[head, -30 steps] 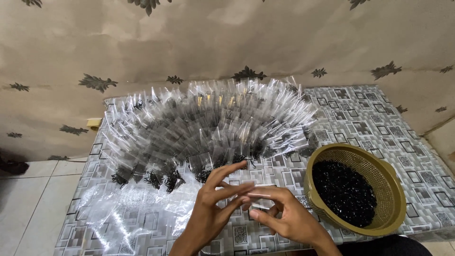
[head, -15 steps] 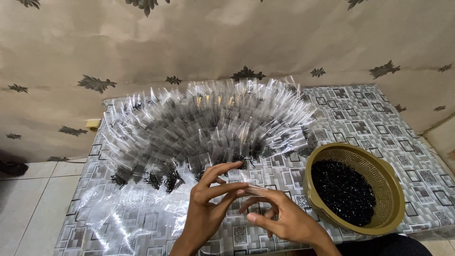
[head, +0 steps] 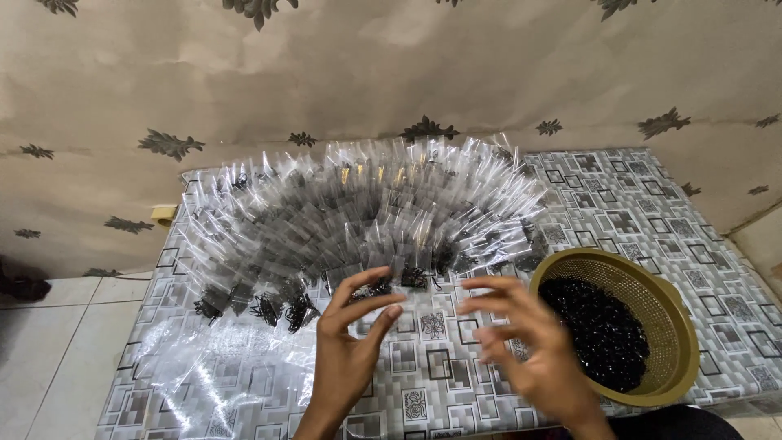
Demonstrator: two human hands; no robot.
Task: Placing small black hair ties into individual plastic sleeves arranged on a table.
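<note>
Left hand [head: 352, 350]: raised over the near middle of the table [head: 652, 204], fingers [head: 371, 308] spread and slightly curled, thumb and forefinger drawn narrow. A small clear bag [head: 376, 287] with dark contents seen just at the fingertips; contact between bag and fingers not determinable.

Right hand [head: 525, 346]: raised just right of the left hand, apart from it, motion-blurred. Fingers [head: 489, 303] loosely spread, nothing seen in them. Positioned just left of the basket [head: 676, 326], not touching it.

Basket: round, olive-yellow, perforated wall, placed at the near right of the table, partly filled with small black items [head: 599, 330].

Packed bags [head: 358, 216]: many small clear bags laid overlapping in a wide fan across the far and middle part of the table, open side toward the wall [head: 391, 73], dark contents gathered at the near ends. Near edge of the fan located just beyond the fingertips of the left hand.

Clear plastic sheet [head: 220, 367]: spread on the near left of the table, left of the left hand.

Table cover: grey with square pattern. Tiled floor [head: 57, 350] visible at the left.
</note>
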